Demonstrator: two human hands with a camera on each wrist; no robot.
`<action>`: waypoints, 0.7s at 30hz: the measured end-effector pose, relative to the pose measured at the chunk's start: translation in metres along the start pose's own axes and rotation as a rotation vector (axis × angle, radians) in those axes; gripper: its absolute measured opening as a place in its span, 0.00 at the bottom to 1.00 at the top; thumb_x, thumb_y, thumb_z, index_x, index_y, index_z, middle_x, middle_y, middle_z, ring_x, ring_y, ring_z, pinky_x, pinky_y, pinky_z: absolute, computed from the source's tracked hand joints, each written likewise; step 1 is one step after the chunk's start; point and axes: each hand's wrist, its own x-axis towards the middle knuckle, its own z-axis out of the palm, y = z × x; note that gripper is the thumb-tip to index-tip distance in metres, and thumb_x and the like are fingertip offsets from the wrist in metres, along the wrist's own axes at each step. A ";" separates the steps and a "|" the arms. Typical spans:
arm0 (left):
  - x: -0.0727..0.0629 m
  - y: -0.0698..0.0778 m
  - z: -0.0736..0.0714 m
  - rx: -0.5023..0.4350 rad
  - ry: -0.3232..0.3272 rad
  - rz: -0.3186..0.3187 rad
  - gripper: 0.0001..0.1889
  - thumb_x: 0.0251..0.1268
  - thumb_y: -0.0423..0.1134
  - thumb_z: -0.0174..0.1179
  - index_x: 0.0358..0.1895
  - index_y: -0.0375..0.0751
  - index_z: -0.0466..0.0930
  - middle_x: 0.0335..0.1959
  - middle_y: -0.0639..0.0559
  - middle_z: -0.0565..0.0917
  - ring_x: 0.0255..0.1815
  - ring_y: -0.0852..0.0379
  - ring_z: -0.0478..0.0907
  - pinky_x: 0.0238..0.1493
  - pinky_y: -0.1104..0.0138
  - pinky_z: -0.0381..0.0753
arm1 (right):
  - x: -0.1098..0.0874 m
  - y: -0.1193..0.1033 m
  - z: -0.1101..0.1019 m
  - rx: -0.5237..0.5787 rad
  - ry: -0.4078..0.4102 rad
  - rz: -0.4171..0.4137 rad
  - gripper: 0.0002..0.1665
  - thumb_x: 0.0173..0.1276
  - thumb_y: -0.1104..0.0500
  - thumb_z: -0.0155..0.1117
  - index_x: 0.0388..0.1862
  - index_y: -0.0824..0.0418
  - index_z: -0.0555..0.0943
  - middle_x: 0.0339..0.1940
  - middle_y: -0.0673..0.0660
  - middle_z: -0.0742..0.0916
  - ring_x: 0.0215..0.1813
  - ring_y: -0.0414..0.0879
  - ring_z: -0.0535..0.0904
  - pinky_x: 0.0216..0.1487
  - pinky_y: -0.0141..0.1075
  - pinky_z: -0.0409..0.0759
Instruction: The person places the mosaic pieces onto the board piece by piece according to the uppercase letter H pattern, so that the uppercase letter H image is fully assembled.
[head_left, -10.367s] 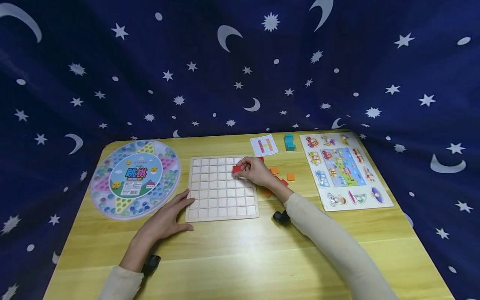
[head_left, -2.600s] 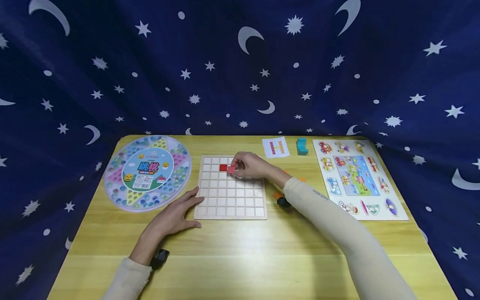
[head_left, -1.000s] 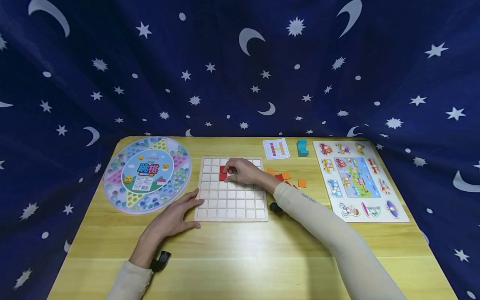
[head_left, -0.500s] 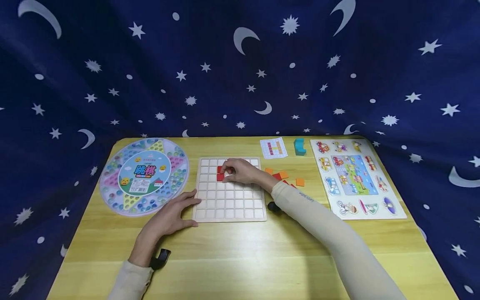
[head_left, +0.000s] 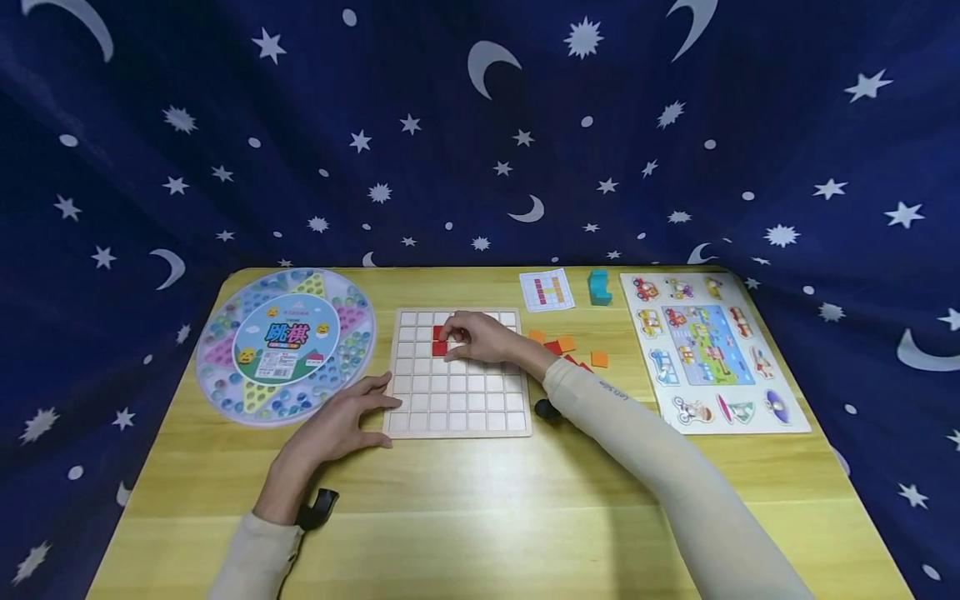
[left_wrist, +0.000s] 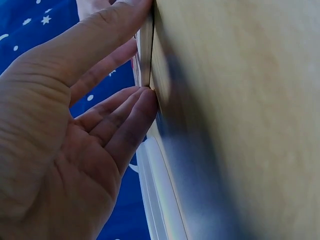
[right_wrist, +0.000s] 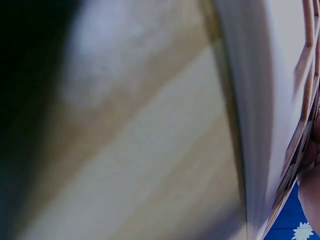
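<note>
A pale wooden grid board lies in the middle of the table. Two red square tiles sit one behind the other in its upper part: the far red tile is partly behind a fingertip, the near red tile shows more. My right hand reaches over the board and pinches at the near tile with thumb and index finger; its other fingers are curled. My left hand rests at the board's left edge, fingers extended. In the left wrist view, the left fingertips touch the board's side.
Loose orange and red tiles lie right of the board. Behind them are a pattern card and a teal block. A round marble-game box stands left; a picture puzzle lies right. A dark star-printed cloth hangs behind.
The right hand has brought a second red tile onto the board, directly in front of the first. Over the last second both hands have stayed almost still; the head view shifted slightly.
</note>
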 end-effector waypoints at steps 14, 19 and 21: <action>0.002 0.003 -0.001 -0.002 -0.017 -0.015 0.29 0.47 0.49 0.76 0.56 0.49 0.83 0.73 0.44 0.68 0.72 0.40 0.65 0.68 0.44 0.67 | -0.003 0.001 -0.001 -0.002 -0.004 0.015 0.15 0.63 0.51 0.71 0.47 0.53 0.82 0.33 0.52 0.78 0.34 0.42 0.70 0.37 0.31 0.70; 0.001 0.004 -0.001 -0.002 -0.016 -0.023 0.29 0.47 0.49 0.77 0.56 0.50 0.83 0.73 0.45 0.68 0.72 0.40 0.64 0.68 0.44 0.66 | -0.005 0.003 -0.001 0.021 0.000 0.007 0.15 0.63 0.52 0.71 0.48 0.53 0.82 0.34 0.51 0.78 0.34 0.41 0.70 0.37 0.30 0.70; 0.001 0.003 -0.001 -0.005 -0.015 -0.025 0.29 0.47 0.49 0.77 0.56 0.49 0.83 0.73 0.44 0.68 0.73 0.40 0.64 0.68 0.44 0.66 | -0.007 0.002 -0.004 0.076 0.008 -0.005 0.15 0.63 0.54 0.72 0.48 0.56 0.82 0.33 0.52 0.78 0.32 0.41 0.70 0.36 0.30 0.70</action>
